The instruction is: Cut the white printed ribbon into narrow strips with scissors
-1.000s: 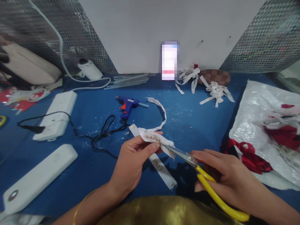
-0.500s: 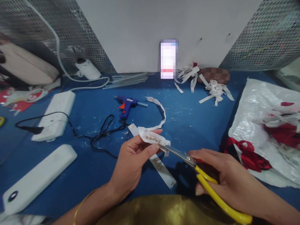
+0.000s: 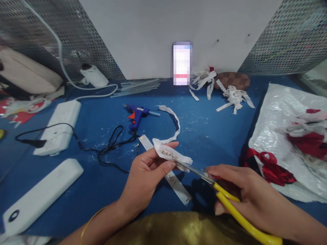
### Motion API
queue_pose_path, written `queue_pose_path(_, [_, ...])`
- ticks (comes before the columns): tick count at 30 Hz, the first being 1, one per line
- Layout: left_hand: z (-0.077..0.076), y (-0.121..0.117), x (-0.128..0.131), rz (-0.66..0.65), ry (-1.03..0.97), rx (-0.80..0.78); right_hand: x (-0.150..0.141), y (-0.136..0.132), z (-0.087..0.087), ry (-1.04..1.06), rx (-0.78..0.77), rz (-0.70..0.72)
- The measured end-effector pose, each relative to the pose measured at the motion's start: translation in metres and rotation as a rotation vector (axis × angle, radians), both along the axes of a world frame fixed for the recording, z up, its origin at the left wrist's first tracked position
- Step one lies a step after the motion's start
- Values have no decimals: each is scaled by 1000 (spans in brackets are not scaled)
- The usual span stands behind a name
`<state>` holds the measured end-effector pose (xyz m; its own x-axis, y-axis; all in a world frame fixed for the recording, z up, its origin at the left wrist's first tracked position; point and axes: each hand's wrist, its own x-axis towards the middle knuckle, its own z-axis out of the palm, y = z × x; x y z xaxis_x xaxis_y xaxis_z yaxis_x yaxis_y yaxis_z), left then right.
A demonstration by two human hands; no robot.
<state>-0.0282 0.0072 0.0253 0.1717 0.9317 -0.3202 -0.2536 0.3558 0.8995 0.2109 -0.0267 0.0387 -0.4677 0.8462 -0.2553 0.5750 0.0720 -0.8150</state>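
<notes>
Between thumb and fingers, my left hand (image 3: 146,180) pinches a white ribbon (image 3: 171,153) with gold lettering that reads "LOVE". Its long tail curls away over the blue table. My right hand (image 3: 240,190) is wrapped round yellow-handled scissors (image 3: 237,212). The blades point left and lie against the lower edge of the ribbon, close to my left thumb; they look nearly closed. Beneath my left hand, a second printed ribbon strip (image 3: 177,187) lies slanting on the table. Past the hands rests a blue glue gun (image 3: 138,114) with a clear stick in its back.
A white power strip (image 3: 57,127) and a long white device (image 3: 43,194) lie on the left. Glue sticks (image 3: 139,85) and a propped phone (image 3: 182,63) are at the back. White ribbon bows (image 3: 233,97) lie back right, and a white plastic bag (image 3: 265,126) holds red bows (image 3: 270,168).
The ribbon's free end has swung out to the right and lies flatter along the blades. The scissors have shifted slightly, with their handles a little farther right and lower.
</notes>
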Motion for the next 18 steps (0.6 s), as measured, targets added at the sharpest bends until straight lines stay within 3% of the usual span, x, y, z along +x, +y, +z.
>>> queue_pose_path(14, [1, -1, 2, -27, 19, -39, -6, -2, 2, -19, 42, -11])
queue_pose_path(18, [1, -1, 3, -33, 23, -36, -6, -2, 2, -2, -22, 4])
